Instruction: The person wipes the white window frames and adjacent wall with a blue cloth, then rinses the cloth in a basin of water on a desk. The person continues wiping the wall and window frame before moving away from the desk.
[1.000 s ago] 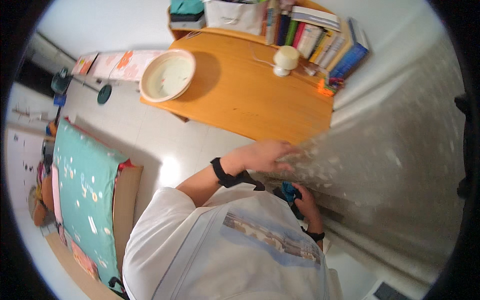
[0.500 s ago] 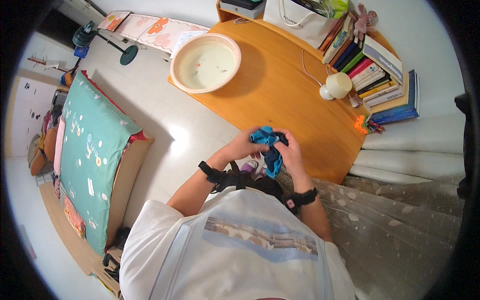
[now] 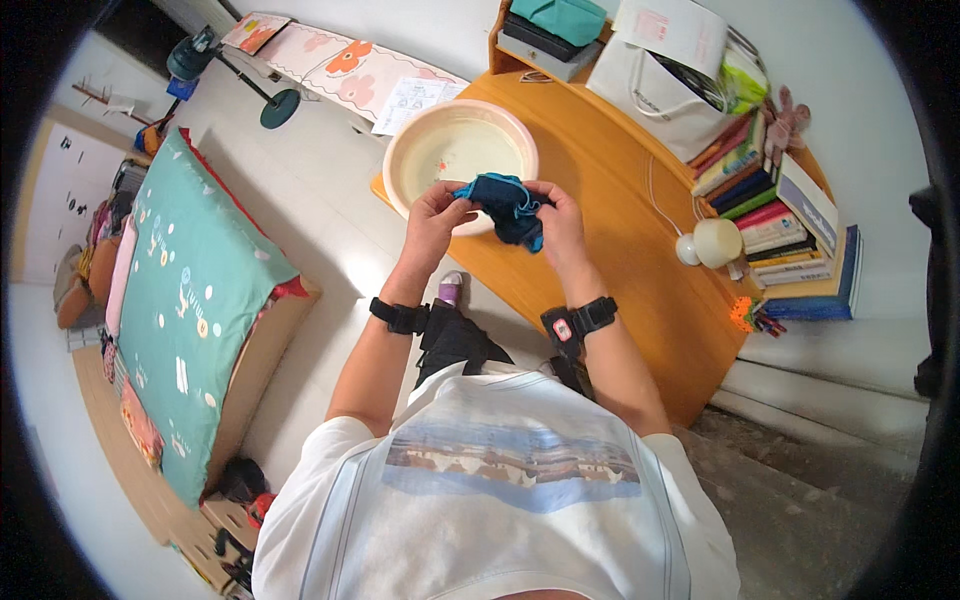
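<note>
Between my two hands hangs a small dark blue cloth garment [image 3: 508,212] with bright blue edging; its exact kind I cannot make out. My left hand [image 3: 436,222] pinches its left edge, and my right hand [image 3: 562,222] grips the right side. The cloth is partly spread and droops in the middle. Just beyond it, at the desk's left end, stands a round pale pink basin [image 3: 396,172] holding water, with a few small red and dark marks showing inside. From my viewpoint the cloth and fingers cover part of the basin's near rim.
The wooden desk [image 3: 620,290] carries a small cream lamp [image 3: 716,243], a row of books [image 3: 780,235] and a white paper bag [image 3: 650,95]. Papers [image 3: 412,100] lie on a flower-patterned surface behind the basin. To my left is a bed with a green cover [image 3: 190,300].
I have moved toward the basin, and my hands are now beside its near rim. The cloth, bunched up before, is opened out between my hands, which are farther apart.
</note>
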The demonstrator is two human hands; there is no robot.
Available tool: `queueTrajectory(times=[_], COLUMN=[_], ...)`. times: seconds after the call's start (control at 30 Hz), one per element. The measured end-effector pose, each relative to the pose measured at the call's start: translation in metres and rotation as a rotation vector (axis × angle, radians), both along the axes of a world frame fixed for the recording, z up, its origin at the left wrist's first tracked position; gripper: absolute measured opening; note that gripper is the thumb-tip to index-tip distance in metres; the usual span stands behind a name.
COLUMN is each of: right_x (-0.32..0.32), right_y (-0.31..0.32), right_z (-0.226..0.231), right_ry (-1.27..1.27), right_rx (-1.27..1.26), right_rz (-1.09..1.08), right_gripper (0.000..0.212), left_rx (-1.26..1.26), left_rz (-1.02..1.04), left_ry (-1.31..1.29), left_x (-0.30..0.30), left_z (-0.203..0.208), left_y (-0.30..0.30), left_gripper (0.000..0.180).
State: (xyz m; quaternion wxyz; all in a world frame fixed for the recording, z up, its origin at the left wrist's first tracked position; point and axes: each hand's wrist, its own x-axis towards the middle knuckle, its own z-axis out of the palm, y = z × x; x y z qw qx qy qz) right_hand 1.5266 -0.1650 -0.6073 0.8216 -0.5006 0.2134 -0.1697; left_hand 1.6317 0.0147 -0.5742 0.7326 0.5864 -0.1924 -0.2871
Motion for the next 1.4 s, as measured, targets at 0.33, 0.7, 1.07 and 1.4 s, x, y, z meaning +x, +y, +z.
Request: queueTrajectory(times=[0.33, 0.7, 1.07, 1.4], right_x=[0.154, 0.169, 0.185, 0.222], right_y=[0.033, 0.048, 0.088, 0.068], right_z=[-0.08, -0.117, -0.064, -0.099], right_ry=[0.793, 0.957, 0.347, 1.121], right_rx=[-1.038, -0.741, 0.121, -0.518], right_rz=[0.131, 0.14, -0.265, -0.324], right_gripper=[0.062, 0.038, 0.031, 0.057], left_rx=[0.526, 0.542, 0.343, 0.595], left_rz=[-0.197, -0.383, -0.308, -0.672], left_ry=[-0.35, 0.473, 0.975, 0.505], left_x=[0.183, 0.193, 0.189, 0.232], left_z=[-0.115, -0.142, -0.158, -0.142], left_y=[0.016, -0.026, -0.038, -0.026], left_gripper=[0.049, 0.066, 0.045, 0.03])
